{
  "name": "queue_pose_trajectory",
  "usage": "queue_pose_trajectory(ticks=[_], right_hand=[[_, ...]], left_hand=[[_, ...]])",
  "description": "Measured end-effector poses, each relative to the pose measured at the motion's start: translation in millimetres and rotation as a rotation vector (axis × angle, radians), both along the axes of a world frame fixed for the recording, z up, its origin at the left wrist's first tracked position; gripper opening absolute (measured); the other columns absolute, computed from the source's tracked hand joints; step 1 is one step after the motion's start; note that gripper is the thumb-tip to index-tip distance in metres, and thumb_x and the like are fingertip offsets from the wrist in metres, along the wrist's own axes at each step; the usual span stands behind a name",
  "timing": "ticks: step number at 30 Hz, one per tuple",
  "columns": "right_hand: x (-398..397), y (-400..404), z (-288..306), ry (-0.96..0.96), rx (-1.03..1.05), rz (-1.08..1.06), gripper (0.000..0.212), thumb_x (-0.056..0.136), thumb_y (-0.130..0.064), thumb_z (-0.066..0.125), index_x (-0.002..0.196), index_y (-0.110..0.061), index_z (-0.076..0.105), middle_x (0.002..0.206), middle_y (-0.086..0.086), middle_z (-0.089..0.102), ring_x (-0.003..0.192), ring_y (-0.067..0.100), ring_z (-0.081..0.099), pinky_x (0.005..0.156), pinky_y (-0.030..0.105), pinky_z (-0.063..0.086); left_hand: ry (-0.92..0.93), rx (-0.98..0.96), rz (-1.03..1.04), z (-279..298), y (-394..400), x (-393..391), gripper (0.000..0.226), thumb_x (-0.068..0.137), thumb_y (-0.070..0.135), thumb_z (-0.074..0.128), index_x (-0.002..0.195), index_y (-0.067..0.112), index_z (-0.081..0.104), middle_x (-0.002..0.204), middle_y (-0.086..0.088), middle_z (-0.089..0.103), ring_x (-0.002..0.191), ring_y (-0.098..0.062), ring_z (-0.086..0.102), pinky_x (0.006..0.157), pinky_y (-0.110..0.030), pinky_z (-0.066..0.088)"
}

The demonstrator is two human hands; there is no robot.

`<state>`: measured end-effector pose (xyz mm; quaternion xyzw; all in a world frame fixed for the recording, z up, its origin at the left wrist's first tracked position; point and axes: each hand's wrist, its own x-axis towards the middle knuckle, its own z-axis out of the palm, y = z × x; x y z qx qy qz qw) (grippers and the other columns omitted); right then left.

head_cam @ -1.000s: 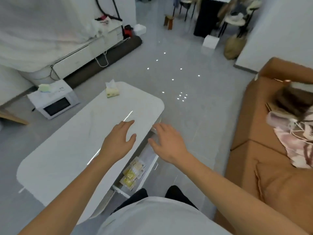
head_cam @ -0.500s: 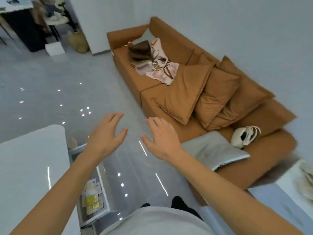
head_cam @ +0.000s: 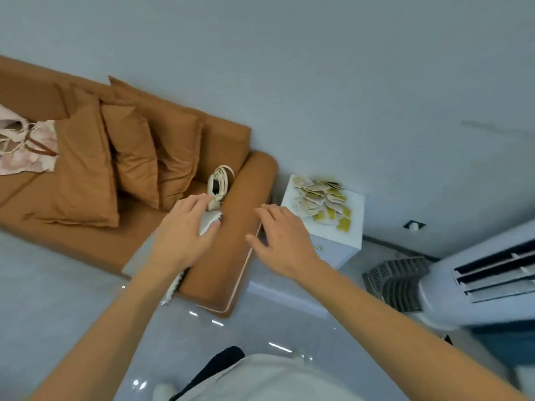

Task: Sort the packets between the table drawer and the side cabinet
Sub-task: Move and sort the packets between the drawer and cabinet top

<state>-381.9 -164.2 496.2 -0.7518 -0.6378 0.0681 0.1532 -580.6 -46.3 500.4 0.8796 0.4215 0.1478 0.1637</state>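
Head camera view, tilted, looking down across a room. Both bare arms reach forward from the bottom of the picture. The left hand [head_cam: 185,235] is held out in the air with fingers spread and relaxed, holding nothing; it appears in front of the sofa's seat. The right hand [head_cam: 285,241] is likewise raised, fingers spread loosely and empty, seen in front of the sofa's armrest.

A heap of packets [head_cam: 322,202], cream and yellow-green, lies scattered on top of a white side cabinet [head_cam: 337,244], which stands against the wall just beside the end of the brown sofa [head_cam: 228,256]. The right hand is near the cabinet but apart from it, not touching the packets.

On the sofa sit three brown cushions [head_cam: 127,157], a pale bag with loops [head_cam: 220,180] near the armrest, and a pinkish cloth [head_cam: 26,146] at the far left. At the right edge stands a white air conditioner unit [head_cam: 492,273], with a dark slatted crate [head_cam: 396,282] beside it on the glossy grey floor [head_cam: 58,285].

Compared with half a second ago, the view has swung further right: the white table and its open drawer with packets have left the picture, and the cabinet with its heap has come fully into view. The hands stay open and empty as before.
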Motion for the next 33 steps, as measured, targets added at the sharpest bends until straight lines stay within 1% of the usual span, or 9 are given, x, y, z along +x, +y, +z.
queue_pose_trajectory(ticks=[3,7,13,19,22,24,27,30,33], right_hand=[[91.5,-30.7,-3.4,-0.013,-0.052,-0.121,0.066,0.092,-0.057,0.039,0.144,-0.016,0.049,0.147,0.004,0.050,0.134,0.027,0.045,0.109,0.045,0.040],[177.0,-47.1,-18.9,-0.007,-0.098,-0.228,0.058,0.096,-0.050,0.050,0.144,-0.017,0.047,0.147,0.002,0.048,0.134,0.026,0.043,0.107,0.043,0.041],[278.7,-19.3,-68.3,0.097,-0.181,-0.351,0.057,0.098,-0.046,0.052,0.148,-0.018,0.042,0.149,0.000,0.045,0.135,0.024,0.040,0.104,0.041,0.043],[382.8,50.9,-131.5,0.175,-0.261,-0.430,0.054,0.098,-0.041,0.054,0.144,-0.015,0.046,0.143,0.004,0.048,0.131,0.027,0.042,0.101,0.048,0.047],[431.6,96.8,-166.4,0.198,-0.283,-0.438,0.051,0.099,-0.038,0.054,0.143,-0.014,0.046,0.142,0.005,0.048,0.129,0.028,0.043,0.101,0.046,0.047],[460.6,128.0,-195.2,0.219,-0.293,-0.435,0.053,0.099,-0.036,0.054,0.146,-0.014,0.044,0.146,0.006,0.046,0.133,0.028,0.041,0.103,0.045,0.045],[500.0,169.1,-251.8,0.253,-0.312,-0.425,0.056,0.098,-0.035,0.054,0.150,-0.016,0.042,0.152,0.005,0.043,0.140,0.026,0.035,0.108,0.046,0.043],[535.2,204.9,-313.7,0.248,-0.326,-0.405,0.054,0.098,-0.032,0.055,0.147,-0.014,0.043,0.149,0.005,0.045,0.139,0.026,0.036,0.106,0.045,0.044],[565.1,234.3,-373.9,0.239,-0.343,-0.383,0.052,0.096,-0.030,0.056,0.144,-0.014,0.046,0.144,0.006,0.049,0.133,0.027,0.039,0.103,0.046,0.046]], left_hand=[[0.008,-0.024,-0.108,-7.0,-9.1,92.9,0.058,0.095,0.047,0.050,0.146,0.020,0.048,0.140,0.000,0.054,0.127,-0.024,0.048,0.098,-0.042,0.046],[0.060,-0.027,-0.197,-17.6,-9.3,180.7,0.060,0.092,0.047,0.047,0.146,0.020,0.048,0.143,0.000,0.053,0.130,-0.025,0.048,0.098,-0.043,0.047],[0.115,-0.118,-0.255,-61.1,31.3,289.1,0.060,0.093,0.048,0.043,0.148,0.024,0.044,0.145,0.004,0.050,0.131,-0.021,0.045,0.098,-0.041,0.048],[0.201,-0.268,-0.247,-134.4,111.3,386.5,0.059,0.101,0.042,0.049,0.154,0.021,0.036,0.149,0.002,0.045,0.134,-0.020,0.041,0.101,-0.040,0.044],[0.235,-0.328,-0.223,-170.0,154.9,427.1,0.058,0.102,0.042,0.047,0.155,0.021,0.035,0.149,0.002,0.045,0.135,-0.020,0.040,0.102,-0.040,0.043],[0.251,-0.356,-0.205,-197.3,181.0,453.2,0.057,0.102,0.043,0.045,0.154,0.021,0.035,0.147,0.002,0.045,0.134,-0.019,0.041,0.101,-0.040,0.045],[0.279,-0.403,-0.173,-251.0,213.2,490.3,0.057,0.102,0.045,0.043,0.155,0.024,0.034,0.147,0.005,0.045,0.134,-0.016,0.042,0.099,-0.039,0.046],[0.284,-0.455,-0.128,-314.0,238.8,524.2,0.058,0.103,0.045,0.043,0.156,0.023,0.033,0.151,0.004,0.041,0.139,-0.016,0.039,0.101,-0.037,0.043],[0.292,-0.499,-0.096,-377.5,259.7,553.1,0.060,0.103,0.044,0.044,0.157,0.022,0.031,0.158,0.002,0.035,0.145,-0.018,0.033,0.108,-0.038,0.038]])
